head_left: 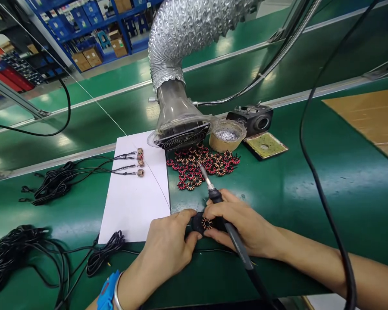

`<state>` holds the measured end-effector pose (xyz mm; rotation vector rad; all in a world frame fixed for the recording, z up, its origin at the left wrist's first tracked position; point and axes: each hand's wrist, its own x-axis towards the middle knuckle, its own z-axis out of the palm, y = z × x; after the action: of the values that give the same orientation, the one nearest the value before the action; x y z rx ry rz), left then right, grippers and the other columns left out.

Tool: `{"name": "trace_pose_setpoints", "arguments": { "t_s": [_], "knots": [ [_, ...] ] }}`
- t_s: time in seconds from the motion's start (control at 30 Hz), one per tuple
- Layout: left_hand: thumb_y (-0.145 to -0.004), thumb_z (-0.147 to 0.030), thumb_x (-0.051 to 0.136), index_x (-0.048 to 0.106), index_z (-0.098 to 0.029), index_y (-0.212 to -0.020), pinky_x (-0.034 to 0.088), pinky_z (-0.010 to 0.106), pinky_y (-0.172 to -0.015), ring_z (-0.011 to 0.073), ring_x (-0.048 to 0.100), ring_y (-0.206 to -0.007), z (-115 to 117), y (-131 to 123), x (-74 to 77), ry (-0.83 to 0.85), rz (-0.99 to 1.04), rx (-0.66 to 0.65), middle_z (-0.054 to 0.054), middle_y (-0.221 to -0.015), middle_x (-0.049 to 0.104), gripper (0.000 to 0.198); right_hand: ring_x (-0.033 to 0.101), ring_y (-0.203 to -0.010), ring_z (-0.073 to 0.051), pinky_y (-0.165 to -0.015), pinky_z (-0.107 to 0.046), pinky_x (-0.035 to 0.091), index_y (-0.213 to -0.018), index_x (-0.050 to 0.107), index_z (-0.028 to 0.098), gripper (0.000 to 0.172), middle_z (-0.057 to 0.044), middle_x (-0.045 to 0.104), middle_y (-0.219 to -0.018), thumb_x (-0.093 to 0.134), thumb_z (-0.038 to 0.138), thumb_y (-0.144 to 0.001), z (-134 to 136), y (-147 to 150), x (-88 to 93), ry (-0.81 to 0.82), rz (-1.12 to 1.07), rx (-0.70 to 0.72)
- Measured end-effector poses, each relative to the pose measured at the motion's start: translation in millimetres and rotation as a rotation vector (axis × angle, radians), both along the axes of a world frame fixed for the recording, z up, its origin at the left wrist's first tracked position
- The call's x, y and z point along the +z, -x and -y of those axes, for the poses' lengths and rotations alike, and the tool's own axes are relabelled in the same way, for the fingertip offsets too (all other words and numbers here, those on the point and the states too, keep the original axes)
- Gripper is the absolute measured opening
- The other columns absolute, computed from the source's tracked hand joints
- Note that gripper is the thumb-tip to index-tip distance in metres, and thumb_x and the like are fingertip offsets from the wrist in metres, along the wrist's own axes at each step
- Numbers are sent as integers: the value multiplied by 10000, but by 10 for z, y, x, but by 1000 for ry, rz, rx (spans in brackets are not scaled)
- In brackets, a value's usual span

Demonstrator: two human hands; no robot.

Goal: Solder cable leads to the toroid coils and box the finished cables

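My right hand is closed around a soldering iron, its metal tip pointing up and away from me. The fingertips of that hand also rest on a small ring coil with copper-coloured windings. This coil sits on a small black block. My left hand pinches the block's left side between thumb and forefinger. Just beyond my hands lies a pile of red and copper wound ring coils. A thin wire runs down from the upper left toward my left hand.
A fume-extraction hood on a silver duct hangs over the pile. Behind it are a tub of bright metal bits, a black soldering-iron stand and a yellow sponge. White paper and black cable bundles lie left; brown board right.
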<state>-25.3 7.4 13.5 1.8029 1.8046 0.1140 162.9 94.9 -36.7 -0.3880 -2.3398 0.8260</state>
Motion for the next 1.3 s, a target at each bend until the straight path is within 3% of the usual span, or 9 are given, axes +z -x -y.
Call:
{"name": "trace_pose_setpoints", "arguments": {
  "t_s": [0.23,0.5,0.63,0.77,1.07,1.3],
  "knots": [
    [-850,-266,565,614,-261,-1165,351,272,-560,181,585,-569,-9,-4,-12,3,9,17,-12,-658,653,319,579,-831,-173,-815,-375,455,-930,461,220,163,-39,677,-933,547,91,-881,31,55,-56,47,-107,75],
    [-821,-268,588,593,-238,-1134,304,255,-539,156,511,-533,-5,6,47,9,39,39,-32,-639,591,314,575,-896,-206,-791,-367,475,-993,482,222,211,-51,670,-953,631,170,-852,3,17,-15,60,-46,56],
    [-773,-378,656,597,-215,-884,258,245,-504,127,418,-491,6,-3,153,24,83,48,-55,-564,494,206,582,-877,-208,-818,-401,473,-1013,470,213,273,-37,649,-879,606,98,-806,7,-51,58,21,-137,-33],
    [-847,-339,558,578,-205,-700,237,243,-504,107,358,-483,5,-24,200,5,121,23,-51,-524,421,200,582,-814,-191,-784,-390,482,-996,475,205,292,-24,634,-815,567,29,-783,54,-67,84,5,-203,-25],
    [-840,-188,481,636,-201,-759,249,230,-496,91,332,-468,-18,-14,186,9,191,81,-72,-500,360,175,615,-831,-199,-742,-379,451,-983,487,214,270,-24,694,-873,519,16,-804,87,-23,41,-109,-151,8],
    [-875,-212,450,591,-191,-759,229,222,-471,87,314,-473,-67,-14,80,43,330,177,-76,-515,357,184,590,-830,-197,-748,-378,415,-921,529,221,201,-4,696,-871,496,52,-817,74,-53,71,-206,-104,56]
  ]
}}
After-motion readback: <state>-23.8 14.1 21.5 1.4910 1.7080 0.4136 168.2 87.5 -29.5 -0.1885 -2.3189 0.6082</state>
